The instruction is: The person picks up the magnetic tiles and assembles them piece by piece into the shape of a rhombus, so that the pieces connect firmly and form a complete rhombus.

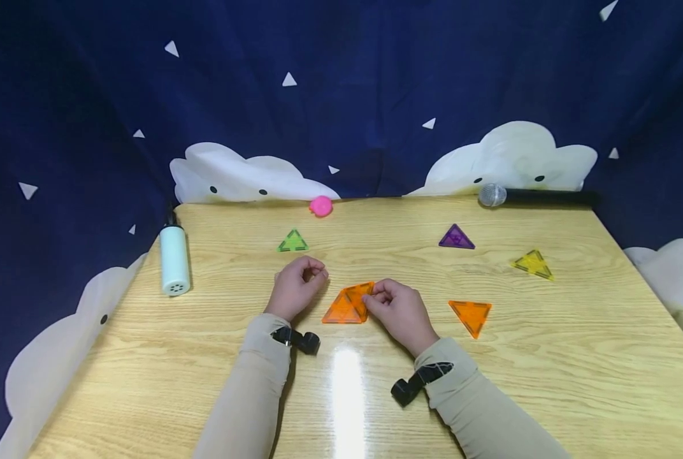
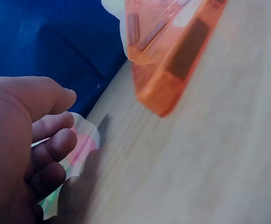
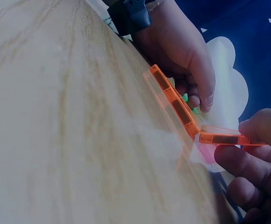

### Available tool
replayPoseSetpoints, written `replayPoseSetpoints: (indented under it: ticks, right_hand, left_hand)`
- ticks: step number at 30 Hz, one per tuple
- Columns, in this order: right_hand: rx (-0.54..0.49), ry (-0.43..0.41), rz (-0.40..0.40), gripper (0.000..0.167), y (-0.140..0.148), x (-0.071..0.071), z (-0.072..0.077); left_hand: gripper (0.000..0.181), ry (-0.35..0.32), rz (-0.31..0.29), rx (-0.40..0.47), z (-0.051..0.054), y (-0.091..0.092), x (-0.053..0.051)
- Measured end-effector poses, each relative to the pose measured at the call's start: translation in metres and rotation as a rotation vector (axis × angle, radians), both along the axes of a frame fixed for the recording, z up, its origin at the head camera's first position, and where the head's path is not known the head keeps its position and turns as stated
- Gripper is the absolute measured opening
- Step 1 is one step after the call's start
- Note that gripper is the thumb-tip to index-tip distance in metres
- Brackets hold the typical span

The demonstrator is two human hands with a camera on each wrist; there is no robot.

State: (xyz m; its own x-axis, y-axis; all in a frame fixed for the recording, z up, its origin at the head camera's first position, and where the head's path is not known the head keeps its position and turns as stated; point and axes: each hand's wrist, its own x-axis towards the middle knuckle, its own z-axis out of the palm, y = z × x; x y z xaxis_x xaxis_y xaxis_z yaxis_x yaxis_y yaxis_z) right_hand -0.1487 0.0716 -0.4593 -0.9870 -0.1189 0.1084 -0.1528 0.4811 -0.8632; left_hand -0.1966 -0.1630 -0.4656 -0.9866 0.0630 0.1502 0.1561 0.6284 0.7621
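Note:
Between the hands, an orange translucent triangular magnetic tile (image 1: 339, 312) lies flat on the table. A second orange tile (image 3: 224, 137) meets its edge and tilts up from it, as the right wrist view shows. My right hand (image 1: 400, 313) pinches that raised tile between thumb and fingers. My left hand (image 1: 297, 288) is just left of the pair, its fingers loosely curled and holding nothing. In the left wrist view a gap separates it from the orange tiles. Dark strips run along the tile edges.
A loose orange triangle (image 1: 471, 317) lies right of the right hand. Farther back are green (image 1: 292, 241), purple (image 1: 456, 238) and yellow (image 1: 534, 264) triangles, a small pink object (image 1: 321, 206) and a microphone (image 1: 493, 196). A pale blue cylinder (image 1: 174, 260) lies at the left edge.

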Motion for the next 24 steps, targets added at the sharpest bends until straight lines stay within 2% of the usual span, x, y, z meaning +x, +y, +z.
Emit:
replayPoseSetpoints:
  ticks: [5, 10, 17, 24]
  right_hand:
    - [-0.004, -0.011, -0.001, 0.014, -0.001, 0.0, 0.0]
    - [-0.006, -0.013, -0.002, 0.014, -0.002, 0.001, 0.001]
    - [-0.01, -0.008, -0.001, 0.014, -0.002, 0.001, 0.002]
    - [0.004, -0.001, -0.004, 0.013, -0.001, 0.0, 0.001]
  left_hand:
    - [0.033, -0.003, 0.015, 0.045, 0.0, -0.004, -0.011]
    - [0.045, -0.015, 0.04, 0.019, 0.002, -0.008, -0.02]
    - [0.048, -0.011, 0.046, 0.011, 0.003, -0.013, -0.032]
    - [0.052, -0.044, 0.093, -0.038, 0.002, -0.013, -0.042]
